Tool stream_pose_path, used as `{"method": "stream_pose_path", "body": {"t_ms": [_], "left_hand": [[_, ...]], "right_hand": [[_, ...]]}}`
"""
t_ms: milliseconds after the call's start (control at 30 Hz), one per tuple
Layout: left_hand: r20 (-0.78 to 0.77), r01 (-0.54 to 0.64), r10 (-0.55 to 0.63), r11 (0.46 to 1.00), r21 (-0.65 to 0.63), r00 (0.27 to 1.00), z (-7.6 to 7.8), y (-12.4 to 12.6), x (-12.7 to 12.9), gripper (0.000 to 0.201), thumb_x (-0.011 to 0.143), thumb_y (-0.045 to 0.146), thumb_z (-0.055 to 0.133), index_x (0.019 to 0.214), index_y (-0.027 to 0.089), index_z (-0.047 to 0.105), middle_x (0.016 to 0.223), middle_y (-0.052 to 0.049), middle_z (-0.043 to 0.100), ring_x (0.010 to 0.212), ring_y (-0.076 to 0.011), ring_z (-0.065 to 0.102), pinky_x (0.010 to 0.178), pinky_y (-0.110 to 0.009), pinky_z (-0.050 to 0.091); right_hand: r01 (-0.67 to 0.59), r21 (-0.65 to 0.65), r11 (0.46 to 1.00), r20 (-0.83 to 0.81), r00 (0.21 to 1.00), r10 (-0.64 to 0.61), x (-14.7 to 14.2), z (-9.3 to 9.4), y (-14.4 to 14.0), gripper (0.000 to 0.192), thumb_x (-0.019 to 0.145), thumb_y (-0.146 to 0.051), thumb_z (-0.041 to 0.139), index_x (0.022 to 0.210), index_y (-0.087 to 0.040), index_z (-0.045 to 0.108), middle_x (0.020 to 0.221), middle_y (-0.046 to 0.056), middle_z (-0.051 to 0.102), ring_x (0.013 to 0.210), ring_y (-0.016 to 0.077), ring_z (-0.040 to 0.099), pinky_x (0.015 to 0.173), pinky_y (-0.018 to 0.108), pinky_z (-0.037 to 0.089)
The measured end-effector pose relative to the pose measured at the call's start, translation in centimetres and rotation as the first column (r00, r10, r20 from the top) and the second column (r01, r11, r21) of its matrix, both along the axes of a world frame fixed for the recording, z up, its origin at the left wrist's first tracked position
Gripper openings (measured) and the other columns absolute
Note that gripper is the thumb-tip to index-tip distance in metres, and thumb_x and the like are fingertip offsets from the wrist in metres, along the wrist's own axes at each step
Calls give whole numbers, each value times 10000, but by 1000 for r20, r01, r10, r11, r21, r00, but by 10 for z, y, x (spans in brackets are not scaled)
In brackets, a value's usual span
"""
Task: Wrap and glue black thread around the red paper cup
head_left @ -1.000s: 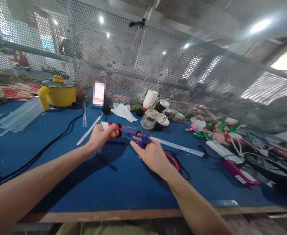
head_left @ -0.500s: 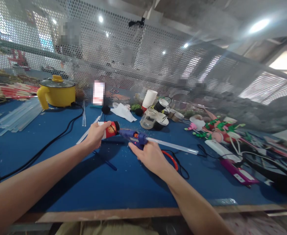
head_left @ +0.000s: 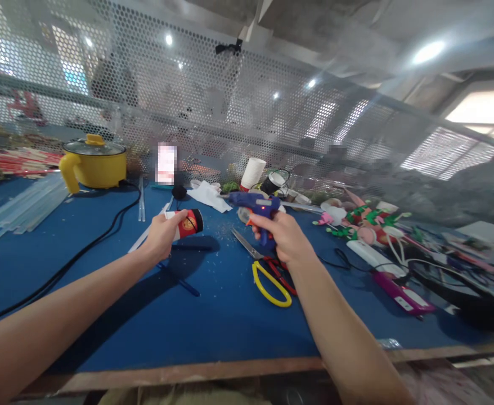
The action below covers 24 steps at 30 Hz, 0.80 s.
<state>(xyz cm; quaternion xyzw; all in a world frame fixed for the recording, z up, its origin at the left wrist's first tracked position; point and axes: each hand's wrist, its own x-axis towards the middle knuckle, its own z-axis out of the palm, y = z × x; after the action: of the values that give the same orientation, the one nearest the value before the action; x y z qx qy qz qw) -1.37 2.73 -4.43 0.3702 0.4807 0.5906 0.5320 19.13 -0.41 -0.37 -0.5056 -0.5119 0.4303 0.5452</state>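
Note:
Fingers wrapped round it, my left hand (head_left: 161, 232) holds a red and white paper cup (head_left: 187, 224) with a gold emblem, tipped on its side. The cup's dark end points right, towards the middle of the table. My right hand (head_left: 287, 235) grips a blue hot glue gun (head_left: 253, 203) with a small red light on its body. Its nozzle points left and stands apart from the cup, near a white sheet of paper (head_left: 210, 195). Under the glue gun lie scissors (head_left: 271, 286) with one yellow and one red handle; my right wrist hides part of the red one.
A yellow electric pot (head_left: 99, 166) with a black cord stands at the back left, beside clear glue sticks (head_left: 30, 203). White paper cups (head_left: 254, 170) stand at the back. To the right are artificial flowers (head_left: 367, 221), a white power strip (head_left: 371, 257) and a purple box (head_left: 403, 293).
My right hand has drawn the glue gun away from the cup, up and to the right, uncovering the scissors. My left hand keeps the cup in nearly the same place.

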Motion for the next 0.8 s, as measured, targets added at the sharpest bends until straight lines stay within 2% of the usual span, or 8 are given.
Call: {"method": "stream_pose_path", "body": {"t_ms": [100, 200, 300, 367, 533, 633, 700, 800], "left_hand": [[1, 13, -13, 1000, -13, 1000, 3, -3, 2, 233, 552, 310, 655, 658, 114, 587, 506, -37, 599, 468, -155, 565, 468, -261, 431], [4, 25, -25, 1000, -12, 1000, 5, -5, 3, 205, 552, 299, 654, 613, 120, 575, 489, -25, 589, 447, -137, 552, 466, -248, 430], [-1, 42, -42, 999, 0, 999, 4, -5, 3, 200, 556, 293, 654, 614, 117, 578, 488, -21, 585, 459, -134, 556, 463, -236, 423], [-8, 55, -55, 998, 9, 998, 2, -5, 2, 209, 560, 297, 652, 631, 112, 586, 482, -16, 579, 461, -135, 557, 457, -233, 416], [-13, 92, -91, 995, 31, 996, 0, -5, 4, 212, 568, 303, 647, 638, 111, 589, 496, -13, 582, 480, -133, 559, 502, -245, 435], [-29, 116, -115, 993, 28, 993, 3, -9, 5, 212, 583, 304, 639, 662, 111, 597, 503, -12, 585, 494, -134, 563, 519, -250, 440], [-51, 125, -124, 992, 21, 991, 8, -13, 6, 195, 600, 301, 627, 647, 114, 597, 491, -13, 582, 486, -135, 560, 508, -249, 436], [-108, 121, -119, 993, 15, 987, 16, -20, 7, 155, 619, 271, 612, 576, 125, 581, 460, -11, 571, 432, -118, 522, 443, -228, 393]], "right_hand": [[124, -11, 992, -19, 992, -124, 16, 10, 34, 80, 684, -193, 600, 660, -129, 557, 563, -22, 551, 470, 52, 491, 428, 158, 393], [167, -88, 982, 20, 986, -166, 29, 17, 70, 111, 770, -194, 524, 703, -113, 559, 648, 9, 568, 525, 65, 517, 497, 187, 437], [175, -204, 963, 84, 983, -161, 39, 15, 98, 226, 820, -265, 476, 987, -122, 528, 954, 59, 564, 785, 138, 561, 668, 314, 477], [175, -265, 948, 128, 981, -145, 43, 11, 109, 303, 823, -294, 469, 1088, -147, 479, 1074, 72, 518, 898, 174, 537, 739, 377, 460], [203, -334, 921, 246, 961, -123, 45, 4, 116, 306, 822, -293, 470, 1092, -149, 478, 1083, 73, 514, 906, 178, 535, 747, 382, 457], [247, -314, 917, 343, 930, -133, 46, 5, 111, 306, 827, -294, 463, 1100, -157, 471, 1088, 68, 510, 901, 171, 535, 747, 380, 459], [295, -244, 924, 430, 887, -170, 48, 10, 105, 293, 812, -316, 478, 1022, -118, 520, 1020, 96, 547, 877, 189, 547, 721, 366, 458], [362, -39, 931, 550, 786, -283, 45, 21, 90, 210, 725, -311, 575, 701, -102, 580, 805, 145, 598, 880, 253, 549, 685, 326, 416]]}}
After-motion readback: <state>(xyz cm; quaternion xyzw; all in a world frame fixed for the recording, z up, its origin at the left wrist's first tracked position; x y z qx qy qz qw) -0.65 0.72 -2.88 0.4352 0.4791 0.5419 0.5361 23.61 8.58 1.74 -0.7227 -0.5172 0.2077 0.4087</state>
